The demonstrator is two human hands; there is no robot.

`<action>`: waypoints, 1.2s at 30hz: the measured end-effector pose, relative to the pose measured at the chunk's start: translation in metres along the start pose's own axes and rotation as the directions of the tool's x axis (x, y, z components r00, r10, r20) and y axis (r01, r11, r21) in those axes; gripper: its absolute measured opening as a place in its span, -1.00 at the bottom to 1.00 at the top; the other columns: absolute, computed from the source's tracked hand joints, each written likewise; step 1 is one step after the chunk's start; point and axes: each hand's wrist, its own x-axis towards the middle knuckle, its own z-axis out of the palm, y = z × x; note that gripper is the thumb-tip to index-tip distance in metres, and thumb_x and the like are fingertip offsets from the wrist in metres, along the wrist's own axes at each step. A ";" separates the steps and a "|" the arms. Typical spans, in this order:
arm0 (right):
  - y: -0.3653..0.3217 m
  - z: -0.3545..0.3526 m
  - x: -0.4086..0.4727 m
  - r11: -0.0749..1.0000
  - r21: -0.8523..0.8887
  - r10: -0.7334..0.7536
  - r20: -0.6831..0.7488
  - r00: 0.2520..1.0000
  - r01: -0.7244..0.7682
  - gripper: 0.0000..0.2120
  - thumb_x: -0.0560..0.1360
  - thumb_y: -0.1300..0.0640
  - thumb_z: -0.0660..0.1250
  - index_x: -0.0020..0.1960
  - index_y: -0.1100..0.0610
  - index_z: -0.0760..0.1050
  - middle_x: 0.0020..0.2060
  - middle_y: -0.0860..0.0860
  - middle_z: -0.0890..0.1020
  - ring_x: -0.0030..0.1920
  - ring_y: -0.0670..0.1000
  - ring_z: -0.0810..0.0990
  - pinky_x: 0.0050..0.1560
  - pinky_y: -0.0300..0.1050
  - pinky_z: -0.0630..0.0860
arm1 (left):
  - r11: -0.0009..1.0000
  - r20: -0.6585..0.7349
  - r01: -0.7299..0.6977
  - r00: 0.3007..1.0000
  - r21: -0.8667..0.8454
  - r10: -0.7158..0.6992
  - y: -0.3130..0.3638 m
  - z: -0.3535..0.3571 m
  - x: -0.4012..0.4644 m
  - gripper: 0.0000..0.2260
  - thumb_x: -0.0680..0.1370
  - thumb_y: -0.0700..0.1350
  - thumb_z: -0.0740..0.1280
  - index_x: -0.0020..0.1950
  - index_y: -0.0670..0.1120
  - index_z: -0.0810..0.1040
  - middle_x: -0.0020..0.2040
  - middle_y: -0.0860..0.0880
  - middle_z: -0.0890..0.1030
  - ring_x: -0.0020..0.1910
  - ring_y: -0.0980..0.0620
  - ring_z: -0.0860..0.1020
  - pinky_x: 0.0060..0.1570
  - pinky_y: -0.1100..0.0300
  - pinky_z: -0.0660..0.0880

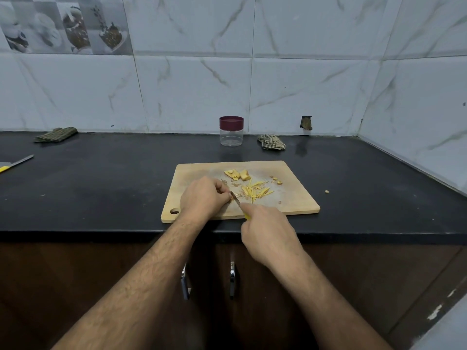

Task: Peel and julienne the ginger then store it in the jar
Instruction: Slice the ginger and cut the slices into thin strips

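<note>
At frame centre on the cutting board, the left hand pinches a small, firm, likely slippery ginger slice; the right hand grips the knife.

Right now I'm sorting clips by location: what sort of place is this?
Most likely a home kitchen: a black countertop against marble-look wall tiles, with a wooden cutting board of cut ginger.
</note>
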 end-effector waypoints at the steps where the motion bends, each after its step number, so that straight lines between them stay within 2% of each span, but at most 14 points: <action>1: 0.002 0.000 -0.004 1.000 -0.002 -0.001 -0.001 1.000 0.001 -0.56 0.58 0.21 0.13 0.42 -0.03 0.40 0.13 0.03 0.59 0.10 0.07 0.54 -0.02 -0.03 0.57 | 1.000 0.006 -0.006 1.000 0.008 0.006 -0.001 0.000 0.001 -0.86 0.51 0.05 0.44 -0.25 0.14 0.61 -0.07 0.20 0.68 -0.06 0.14 0.57 -0.22 0.17 0.46; 5: 0.004 -0.001 -0.003 1.000 -0.012 -0.001 -0.034 0.999 0.001 -0.54 0.58 0.21 0.13 0.45 -0.06 0.37 0.09 0.02 0.60 0.07 0.06 0.54 -0.09 -0.07 0.54 | 0.999 0.002 -0.045 0.999 0.031 0.045 -0.006 0.001 0.004 -0.79 0.50 0.07 0.44 -0.33 0.16 0.54 -0.19 0.22 0.62 -0.04 0.11 0.56 0.05 -0.02 0.53; 8: -0.001 0.001 0.002 1.000 0.013 0.014 -0.040 0.999 -0.014 -0.50 0.59 0.21 0.13 0.51 -0.07 0.32 0.14 0.04 0.59 0.11 0.07 0.54 -0.07 -0.09 0.51 | 0.999 -0.005 -0.042 0.999 0.006 0.042 -0.008 0.003 0.004 -0.79 0.50 0.06 0.43 -0.33 0.17 0.54 -0.18 0.22 0.63 -0.02 0.12 0.57 0.11 -0.04 0.51; 12: -0.001 -0.001 0.003 0.999 0.044 0.015 -0.060 0.998 -0.013 -0.50 0.59 0.21 0.12 0.50 -0.06 0.32 0.17 0.05 0.59 0.12 0.07 0.54 -0.05 -0.07 0.53 | 0.999 0.013 -0.033 0.999 -0.041 0.034 -0.009 0.003 0.005 -0.85 0.49 0.04 0.45 -0.29 0.13 0.60 -0.19 0.27 0.61 -0.02 0.14 0.58 0.13 -0.03 0.50; 17: -0.002 0.000 0.002 0.999 0.035 -0.005 -0.041 0.999 0.007 -0.53 0.59 0.18 0.11 0.48 -0.06 0.35 0.20 0.04 0.58 0.15 0.07 0.53 0.03 -0.05 0.55 | 0.996 0.027 -0.019 0.999 -0.085 0.021 -0.012 0.006 0.010 -0.83 0.47 0.04 0.47 -0.32 0.11 0.60 -0.17 0.22 0.66 -0.03 0.11 0.58 0.11 -0.07 0.52; 28: -0.004 -0.002 0.004 0.998 -0.055 -0.014 0.006 1.000 0.015 -0.55 0.58 0.24 0.15 0.42 -0.07 0.38 0.14 0.05 0.58 0.14 0.09 0.52 -0.06 -0.06 0.48 | 0.995 0.035 -0.011 0.999 -0.101 0.014 -0.012 0.005 0.010 -0.79 0.48 0.03 0.47 -0.35 0.13 0.58 -0.20 0.24 0.64 -0.01 0.12 0.58 0.13 -0.07 0.52; 32: 0.005 -0.005 -0.009 0.999 -0.031 -0.009 0.010 1.000 0.010 -0.54 0.58 0.22 0.14 0.44 -0.06 0.37 0.18 0.02 0.58 0.14 0.06 0.53 0.01 -0.04 0.57 | 0.988 0.091 0.016 0.996 -0.151 -0.002 -0.013 0.002 0.016 -0.80 0.45 0.01 0.51 -0.36 0.09 0.62 -0.25 0.24 0.65 -0.03 0.11 0.60 0.15 -0.07 0.52; 36: 0.007 -0.007 -0.011 1.000 0.021 0.011 -0.029 1.000 -0.011 -0.50 0.58 0.19 0.13 0.49 -0.10 0.33 0.22 -0.01 0.58 0.17 0.04 0.52 0.04 -0.05 0.56 | 0.981 0.154 0.047 0.988 -0.189 -0.018 -0.011 -0.003 0.019 -0.80 0.46 -0.06 0.50 -0.37 0.03 0.64 -0.27 0.21 0.65 -0.06 0.12 0.61 0.13 -0.04 0.55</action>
